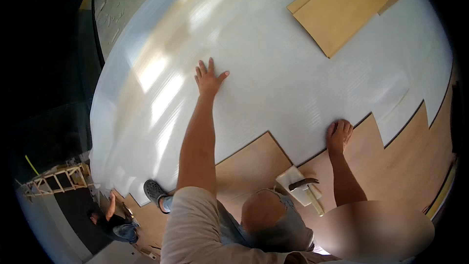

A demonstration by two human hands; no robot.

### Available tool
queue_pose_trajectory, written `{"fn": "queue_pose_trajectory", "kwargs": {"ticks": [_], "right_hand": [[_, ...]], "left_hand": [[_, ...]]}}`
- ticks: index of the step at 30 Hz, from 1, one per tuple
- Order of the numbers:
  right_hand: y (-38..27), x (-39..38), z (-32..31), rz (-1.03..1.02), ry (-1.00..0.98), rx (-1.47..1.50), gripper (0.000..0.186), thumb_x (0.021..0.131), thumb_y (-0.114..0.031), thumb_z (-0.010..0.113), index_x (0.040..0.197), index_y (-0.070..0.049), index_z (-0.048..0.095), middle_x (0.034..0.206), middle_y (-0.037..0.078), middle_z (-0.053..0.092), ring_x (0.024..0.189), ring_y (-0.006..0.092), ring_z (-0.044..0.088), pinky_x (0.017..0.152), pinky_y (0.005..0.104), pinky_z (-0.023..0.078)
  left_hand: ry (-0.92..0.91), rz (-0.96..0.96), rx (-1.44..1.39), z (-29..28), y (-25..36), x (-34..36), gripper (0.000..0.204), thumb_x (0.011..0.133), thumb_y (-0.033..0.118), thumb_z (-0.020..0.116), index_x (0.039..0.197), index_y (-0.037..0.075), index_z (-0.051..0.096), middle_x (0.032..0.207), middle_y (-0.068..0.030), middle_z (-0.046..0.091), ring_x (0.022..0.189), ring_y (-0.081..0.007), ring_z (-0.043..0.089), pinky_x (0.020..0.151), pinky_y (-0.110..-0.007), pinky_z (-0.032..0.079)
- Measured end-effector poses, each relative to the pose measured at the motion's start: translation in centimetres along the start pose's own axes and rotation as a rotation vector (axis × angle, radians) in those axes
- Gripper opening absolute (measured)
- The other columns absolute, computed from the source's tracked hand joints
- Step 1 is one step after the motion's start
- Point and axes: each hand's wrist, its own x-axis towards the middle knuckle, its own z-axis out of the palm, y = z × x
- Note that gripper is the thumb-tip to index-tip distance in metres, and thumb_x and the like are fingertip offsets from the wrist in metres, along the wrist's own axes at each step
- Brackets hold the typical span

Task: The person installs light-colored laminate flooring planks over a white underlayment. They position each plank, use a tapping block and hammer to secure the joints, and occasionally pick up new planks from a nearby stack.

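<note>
My left hand point(209, 82) is spread flat, fingers apart, on a translucent white sheet point(273, 83) covering the floor. My right hand point(339, 136) rests low at the stepped edge of the tan floor planks point(254, 161), with its fingers bent and close together. Whatever lies under those fingertips is hidden. Just left of my right forearm, a hammer point(308, 191) with a dark head and pale handle lies across a whitish block point(292, 180). My bare knee shows through torn jeans beside them.
Tan flat boards point(347, 10) lie on the sheet at the far right. My dark clog point(154, 191) is on the sheet's near edge. At the lower left another person point(115, 222) crouches, one arm reaching to the floor, near a wooden frame point(56, 180).
</note>
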Motion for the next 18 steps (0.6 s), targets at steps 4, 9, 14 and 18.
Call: {"fn": "queue_pose_trajectory", "kwargs": {"ticks": [4,9,14,18], "right_hand": [[1.0,0.4,-0.2,0.006,0.024,-0.007,0.016,0.088,-0.010,0.065,0.101,-0.003,0.058,0.112,0.017,0.057,0.106,0.0388,0.051,0.094,0.0530,0.043],[-0.8,1.7,0.1,-0.010,-0.084,0.004,0.019,0.085,-0.012,0.066,0.101,-0.005,0.060,0.110,0.017,0.057,0.107,0.0375,0.052,0.096,0.0528,0.042],[0.0,2.0,-0.4,0.014,-0.078,0.031,0.017,0.086,-0.014,0.066,0.099,-0.005,0.060,0.109,0.016,0.057,0.105,0.0365,0.052,0.096,0.0519,0.042],[-0.5,1.6,-0.6,0.021,-0.054,0.032,0.017,0.084,-0.011,0.066,0.097,-0.004,0.059,0.107,0.017,0.056,0.102,0.0374,0.051,0.093,0.0522,0.043]], "left_hand": [[-0.126,-0.036,0.115,-2.1,0.3,3.9,0.130,0.063,0.079,0.077,0.163,0.021,0.017,0.166,-0.0270,0.002,0.153,-0.0482,0.005,0.120,-0.062,0.019],[0.126,-0.134,-0.137,-3.6,-1.3,8.5,0.111,0.072,0.062,0.082,0.154,0.004,0.034,0.152,-0.0316,0.036,0.141,-0.0467,0.035,0.116,-0.053,0.033],[0.275,0.239,-0.813,-0.1,19.3,6.0,0.040,0.094,0.035,0.074,0.108,-0.001,0.064,0.104,-0.0078,0.069,0.086,-0.0167,0.066,0.079,-0.031,0.054],[-0.463,-0.059,-1.529,0.1,32.9,3.7,0.039,0.095,0.031,0.071,0.113,-0.002,0.061,0.103,-0.0145,0.066,0.084,-0.0235,0.067,0.078,-0.036,0.061]]}}
